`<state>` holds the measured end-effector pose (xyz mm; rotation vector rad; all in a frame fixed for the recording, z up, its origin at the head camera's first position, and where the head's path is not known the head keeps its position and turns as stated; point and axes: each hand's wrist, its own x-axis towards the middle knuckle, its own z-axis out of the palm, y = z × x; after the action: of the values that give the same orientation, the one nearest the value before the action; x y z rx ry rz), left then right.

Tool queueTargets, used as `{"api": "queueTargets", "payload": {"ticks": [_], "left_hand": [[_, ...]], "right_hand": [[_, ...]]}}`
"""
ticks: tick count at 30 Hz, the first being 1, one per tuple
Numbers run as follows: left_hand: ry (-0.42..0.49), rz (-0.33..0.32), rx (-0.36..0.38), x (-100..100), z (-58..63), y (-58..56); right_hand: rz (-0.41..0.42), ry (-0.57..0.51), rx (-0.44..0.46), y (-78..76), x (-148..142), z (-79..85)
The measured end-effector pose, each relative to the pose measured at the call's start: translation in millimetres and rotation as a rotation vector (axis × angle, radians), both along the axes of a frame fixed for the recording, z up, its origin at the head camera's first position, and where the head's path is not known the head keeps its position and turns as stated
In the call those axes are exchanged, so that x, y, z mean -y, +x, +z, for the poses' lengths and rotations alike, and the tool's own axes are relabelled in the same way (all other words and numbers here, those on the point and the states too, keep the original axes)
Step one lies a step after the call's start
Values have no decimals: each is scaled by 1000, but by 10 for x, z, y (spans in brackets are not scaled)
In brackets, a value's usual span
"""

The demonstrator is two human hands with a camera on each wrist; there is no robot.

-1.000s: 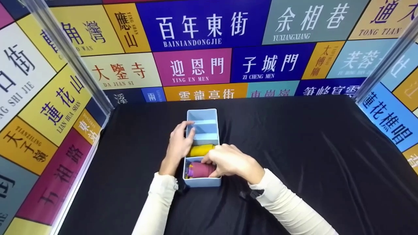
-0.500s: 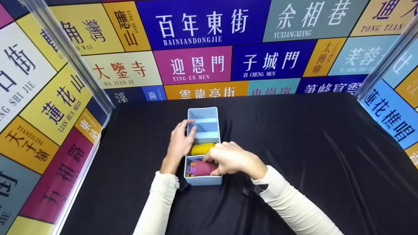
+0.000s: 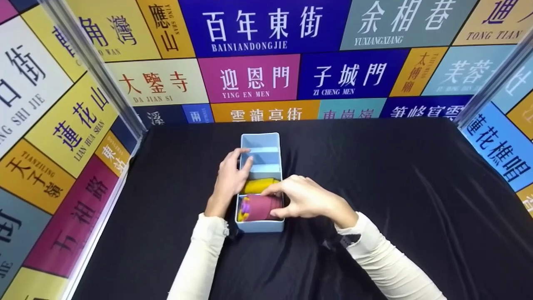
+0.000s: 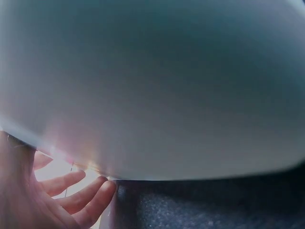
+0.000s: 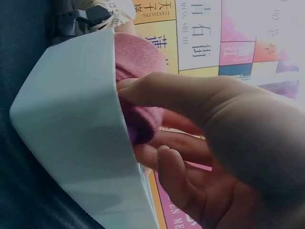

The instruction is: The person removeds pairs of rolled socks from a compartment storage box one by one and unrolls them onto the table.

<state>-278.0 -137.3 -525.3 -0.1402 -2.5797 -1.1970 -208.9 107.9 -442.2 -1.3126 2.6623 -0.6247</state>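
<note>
A long pale blue divided box (image 3: 260, 226) stands on black cloth in the head view. My left hand (image 3: 229, 177) holds its left wall, with thumb and forefinger over the rim; in the left wrist view, the left fingers (image 4: 93, 202) show beside the pale box wall. In the nearest compartment sits a rolled maroon sock (image 3: 260, 207) with purple and yellow at its left end. My right hand (image 3: 310, 196) grips the right end of this roll between thumb and fingers. Ribbed knit shows on it in the right wrist view, where the box wall hides its lower part.
A yellow roll of cloth (image 3: 260, 186) lies in the compartment just behind the maroon one. Farther back, two dividers (image 3: 266, 168) cross the box. Black cloth (image 3: 374, 175) covers the table, and walls of coloured name panels (image 3: 250, 79) enclose it.
The maroon roll sits higher and shows more of itself in the compartment. My right hand has shifted right and its fingers have spread wider around the roll. My left hand keeps its hold.
</note>
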Motion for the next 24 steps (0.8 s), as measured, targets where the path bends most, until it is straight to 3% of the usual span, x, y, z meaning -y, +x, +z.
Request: {"api": "queueTargets", "payload": {"ticks": [5,13,17,24], "left_hand": [[4,-2,4,-3,-1,2],[-5,-9,-3,-1,5,-3],[-3,-6,-10,0,5,-6],[-10,-13,0,14,-14,-14]], "right_hand": [[-21,-95,27,5,-60,-29],[-14,-335,119,-29,-137,-34],[5,-266,115,-30,-141,-76],[-22,-53,-1,35,-23,-93]]}}
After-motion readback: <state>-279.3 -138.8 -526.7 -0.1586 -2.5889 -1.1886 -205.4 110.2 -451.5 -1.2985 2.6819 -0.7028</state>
